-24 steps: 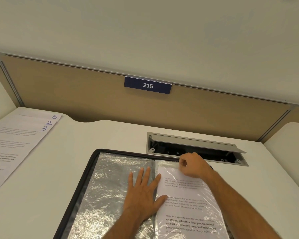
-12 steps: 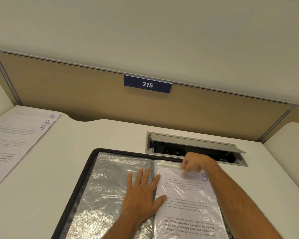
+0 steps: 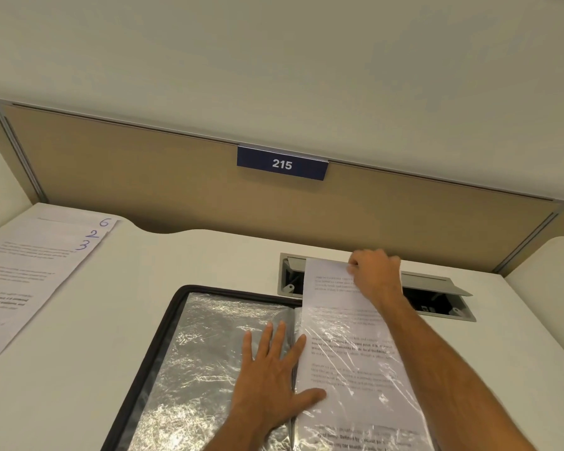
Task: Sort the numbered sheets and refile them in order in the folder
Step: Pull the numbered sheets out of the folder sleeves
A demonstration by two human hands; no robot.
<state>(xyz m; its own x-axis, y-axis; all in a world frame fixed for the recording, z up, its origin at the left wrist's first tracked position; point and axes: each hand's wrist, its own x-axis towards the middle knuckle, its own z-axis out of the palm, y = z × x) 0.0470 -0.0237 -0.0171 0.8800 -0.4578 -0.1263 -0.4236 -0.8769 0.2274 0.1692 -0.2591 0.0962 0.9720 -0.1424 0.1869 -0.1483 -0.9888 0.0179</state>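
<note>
My right hand [image 3: 373, 271] pinches the top edge of a white printed sheet [image 3: 349, 323], half out of its clear sleeve in the black folder [image 3: 176, 353], long axis straight away from me. Left hand [image 3: 271, 369] flat, fingers spread, pinning the spine.

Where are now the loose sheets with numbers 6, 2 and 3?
The loose sheets lie fanned at the desk's far left, apart from the open folder.

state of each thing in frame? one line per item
folder: open flat on desk
left hand: flat, pressing folder at spine
right hand: pinching sheet's top edge
sheet: partly out of its plastic sleeve
pile of sheets: fanned on desk, 6, 2, 3 showing
cable hatch: lid open
</note>
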